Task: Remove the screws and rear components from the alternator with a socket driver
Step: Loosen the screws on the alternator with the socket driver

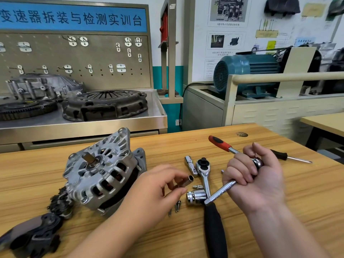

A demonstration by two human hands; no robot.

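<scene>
As fingers of our left hand pinched a small socket, our right hand gripped the socket driver; seating it squarely seemed wise.

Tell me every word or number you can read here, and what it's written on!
"变速器拆装与检测实训台": dark letters on the long blue banner above the grey pegboard.
White wall posters: print too small and blurred to read.
Shiny chrome bar gripped by the right hand: engraving too blurred to read.
Round dark stamp on the wooden table: unreadable.
</scene>
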